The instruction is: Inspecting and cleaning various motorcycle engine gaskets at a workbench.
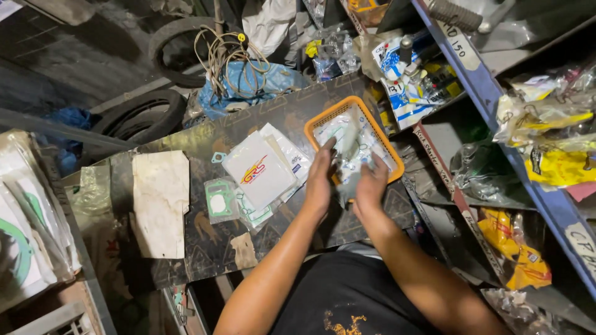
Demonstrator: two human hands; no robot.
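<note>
The clear packet (349, 162) between the left hand (321, 180) and right hand (370, 182) is blurred, and its contents cannot be told. Part of the orange basket (318, 121) is hidden by both hands. The shelf (496, 105) is cut off at the right edge.

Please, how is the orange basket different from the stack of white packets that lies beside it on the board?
The orange basket is a rigid mesh tray with raised walls; the stack of white packets is flat and soft. The basket holds clear plastic bags, and both the left hand and right hand are at it; no hand touches the stack. Both rest on the same dark board.
</note>
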